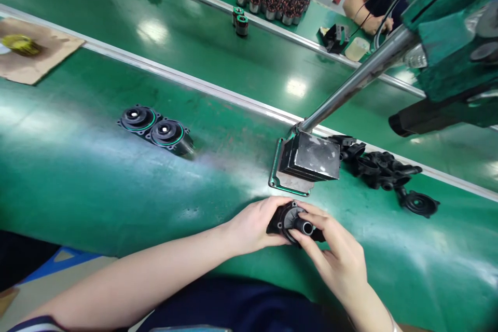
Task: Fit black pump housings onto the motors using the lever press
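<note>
Both hands work one black housing (287, 216), just in front of the fixture (309, 158) (the dark block on its green plate, under the lever (358, 80)). The left hand (254, 225) clasps the housing's left rim. The right hand (336, 254) pinches its spout (305, 227), so both are closed on the part. We cannot tell whether it rests on the belt (97, 192). We judge this an aligning step, and the next move calls for a square, steady hold. Right of the fixture lies a pile (381, 168) of like parts. Left of it, well apart, sit two ringed caps (155, 128).
</note>
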`<state>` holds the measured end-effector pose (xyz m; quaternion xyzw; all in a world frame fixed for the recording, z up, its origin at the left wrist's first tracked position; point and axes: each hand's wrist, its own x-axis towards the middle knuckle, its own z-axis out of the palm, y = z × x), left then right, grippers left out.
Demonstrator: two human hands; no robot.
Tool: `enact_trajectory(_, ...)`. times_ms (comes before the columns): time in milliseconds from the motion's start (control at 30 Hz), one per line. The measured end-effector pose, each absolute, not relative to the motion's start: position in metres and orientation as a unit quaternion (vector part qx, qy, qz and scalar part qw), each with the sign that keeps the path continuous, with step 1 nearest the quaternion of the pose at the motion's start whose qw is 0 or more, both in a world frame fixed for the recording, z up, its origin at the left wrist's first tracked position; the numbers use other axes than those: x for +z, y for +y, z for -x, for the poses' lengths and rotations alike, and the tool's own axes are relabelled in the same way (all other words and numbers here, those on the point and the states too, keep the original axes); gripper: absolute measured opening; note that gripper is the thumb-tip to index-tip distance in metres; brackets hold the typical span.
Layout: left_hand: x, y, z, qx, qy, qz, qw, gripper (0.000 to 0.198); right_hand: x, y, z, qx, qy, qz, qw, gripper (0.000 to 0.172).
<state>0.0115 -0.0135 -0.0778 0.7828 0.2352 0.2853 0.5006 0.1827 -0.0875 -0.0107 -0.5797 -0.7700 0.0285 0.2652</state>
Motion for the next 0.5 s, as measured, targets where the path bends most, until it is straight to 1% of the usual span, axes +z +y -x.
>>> enact_trajectory(267, -0.0763, -0.0139, -0.0115, 0.283, 0.235, -0.785, 0.498, 0.066, -0.0118, -0.0877, -0.1819, 0.026, -0.759, 0.591, 0.270, 0.028)
enact_trajectory(400, -0.0776, -0.0128, -0.0102, 0.287, 0.220, -0.795, 0.487, 0.071, -0.0134, -0.0876, -0.1814, 0.040, -0.751, 0.600, 0.272, 0.029)
enact_trajectory(500, -0.0823, -0.0121, -0.0105, 0.295, 0.180, -0.822, 0.452, 0.061, -0.0195, -0.0897, -0.1776, 0.069, -0.724, 0.623, 0.288, 0.033)
